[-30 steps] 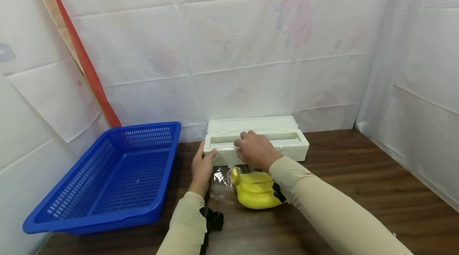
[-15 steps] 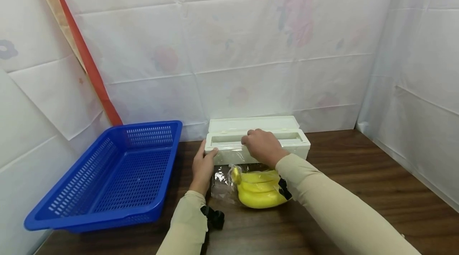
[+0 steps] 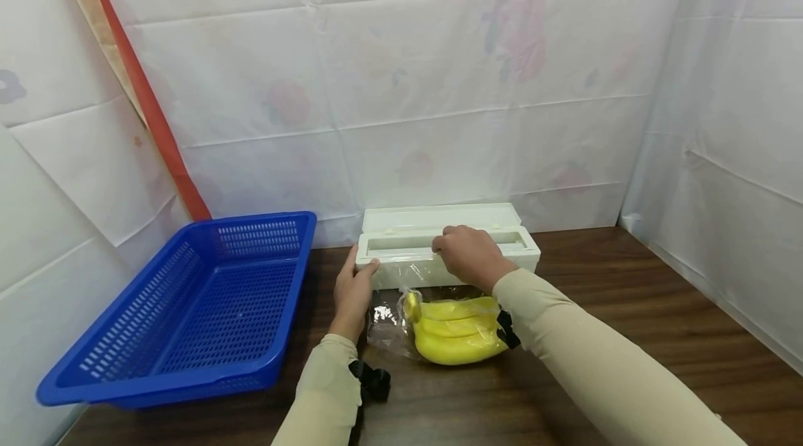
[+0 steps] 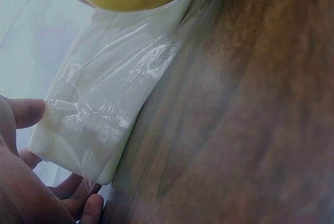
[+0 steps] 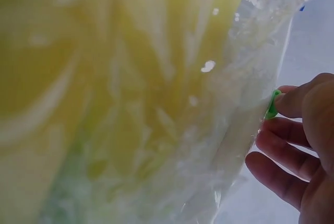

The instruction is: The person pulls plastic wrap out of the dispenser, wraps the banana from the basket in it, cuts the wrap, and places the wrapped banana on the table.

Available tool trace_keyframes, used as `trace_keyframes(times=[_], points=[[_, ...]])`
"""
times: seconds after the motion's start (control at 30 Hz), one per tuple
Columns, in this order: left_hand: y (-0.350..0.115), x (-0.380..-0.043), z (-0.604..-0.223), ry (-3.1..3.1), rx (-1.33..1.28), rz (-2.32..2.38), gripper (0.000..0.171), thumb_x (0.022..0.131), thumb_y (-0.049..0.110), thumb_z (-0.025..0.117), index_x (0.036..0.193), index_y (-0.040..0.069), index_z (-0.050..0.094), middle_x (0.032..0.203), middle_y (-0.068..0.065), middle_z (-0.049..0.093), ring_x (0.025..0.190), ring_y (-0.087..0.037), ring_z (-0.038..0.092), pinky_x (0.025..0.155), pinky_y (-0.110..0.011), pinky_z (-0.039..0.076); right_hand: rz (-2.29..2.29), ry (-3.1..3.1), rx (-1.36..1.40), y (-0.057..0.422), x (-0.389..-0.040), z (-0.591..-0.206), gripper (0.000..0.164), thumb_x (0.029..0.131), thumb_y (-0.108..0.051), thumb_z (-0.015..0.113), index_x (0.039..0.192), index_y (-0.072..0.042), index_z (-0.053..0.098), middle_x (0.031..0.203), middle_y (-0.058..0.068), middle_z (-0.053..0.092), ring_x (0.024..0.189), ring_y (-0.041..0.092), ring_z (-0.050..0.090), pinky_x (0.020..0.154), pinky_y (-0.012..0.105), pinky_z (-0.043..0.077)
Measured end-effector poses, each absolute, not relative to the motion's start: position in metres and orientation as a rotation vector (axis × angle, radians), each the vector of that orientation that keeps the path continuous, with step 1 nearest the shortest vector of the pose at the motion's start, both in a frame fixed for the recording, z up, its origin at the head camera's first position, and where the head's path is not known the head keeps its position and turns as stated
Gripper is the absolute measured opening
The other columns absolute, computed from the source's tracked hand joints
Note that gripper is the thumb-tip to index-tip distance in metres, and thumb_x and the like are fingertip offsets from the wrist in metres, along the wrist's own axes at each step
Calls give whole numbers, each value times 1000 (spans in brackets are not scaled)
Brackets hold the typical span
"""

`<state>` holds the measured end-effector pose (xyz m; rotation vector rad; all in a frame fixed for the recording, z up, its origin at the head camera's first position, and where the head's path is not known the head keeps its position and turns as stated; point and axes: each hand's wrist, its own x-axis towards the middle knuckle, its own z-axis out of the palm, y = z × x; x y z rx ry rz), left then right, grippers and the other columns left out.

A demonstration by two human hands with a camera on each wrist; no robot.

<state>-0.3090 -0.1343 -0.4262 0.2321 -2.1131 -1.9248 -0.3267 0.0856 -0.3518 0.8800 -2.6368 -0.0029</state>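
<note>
A white cling film dispenser (image 3: 392, 277) lies on the table against the back wall, its lid (image 3: 439, 217) raised. My left hand (image 3: 353, 298) grips its left end, thumb on the front edge and fingers round the end, as the left wrist view shows. At the dispenser's front edge, right of its middle, my right hand (image 3: 469, 258) pinches a small green slide cutter (image 5: 272, 105), visible only in the right wrist view. Clear film (image 3: 384, 326) runs from the dispenser towards me. Yellow bananas (image 3: 458, 345) lie covered in it, below my right wrist.
To the left stands a blue plastic basket (image 3: 169, 386) with slotted sides and nothing in it. White patterned sheets (image 3: 414, 83) hang behind and at both sides. The table (image 3: 627, 293) has a dark wood-grain top.
My right hand has slid to the right along the dispenser's front edge, uncovering more of the bananas. The left hand keeps its hold at the left end.
</note>
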Motion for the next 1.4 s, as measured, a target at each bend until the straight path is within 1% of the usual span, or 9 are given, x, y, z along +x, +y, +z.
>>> trace_keyframes(times=[0.33,0.43,0.63,0.73,0.9,1.1,1.17,1.4], points=[[-133,-308,-425,-2105,227,-1938,63,99,25,61,157,23,35,156,-8,40,143,-29,35,114,-50,30,-10,-2630,860,89,-325,-353,20,101,-11,58,101,-16,78,82,0,59,76,19,60,55,32,51],[-132,-308,-425,-2104,228,-1937,63,99,25,61,157,23,36,156,-8,40,142,-29,35,114,-50,30,-26,-2642,856,90,-325,-353,19,101,-11,59,102,-15,77,84,1,60,77,20,60,58,33,53],[-131,-309,-425,-2113,237,-1934,64,99,26,62,157,24,36,155,-7,41,142,-29,36,114,-50,31,-33,-2666,834,95,-325,-354,20,96,-3,60,105,-10,76,93,6,67,86,23,64,65,33,56],[-130,-310,-425,-2115,239,-1939,64,99,26,62,157,24,36,155,-8,41,141,-29,37,113,-50,31,-27,-2671,819,97,-325,-355,22,96,-1,58,105,-9,76,96,6,68,88,24,65,66,33,56],[-129,-310,-426,-2114,245,-1952,64,99,26,62,157,24,36,155,-8,42,141,-29,37,114,-50,30,-44,-2659,802,100,-323,-356,20,95,0,58,101,-8,76,92,6,69,85,24,64,65,33,56],[-127,-311,-425,-2113,251,-1951,64,99,25,63,157,23,36,155,-9,42,141,-29,37,113,-50,31,-59,-2645,754,112,-323,-357,16,90,2,61,92,-7,74,84,6,67,76,24,61,56,34,53],[-127,-312,-425,-2114,252,-1950,64,99,25,63,157,23,36,155,-9,42,141,-30,38,113,-50,31,-50,-2646,735,118,-324,-358,17,90,3,60,92,-7,74,85,6,67,76,24,61,56,35,53],[-132,-314,-426,-2135,271,-1942,65,99,27,63,157,23,35,157,-8,39,142,-30,35,114,-50,31,-17,-2621,702,133,-322,-361,21,92,2,58,99,-9,76,91,6,71,79,26,64,58,39,55]])
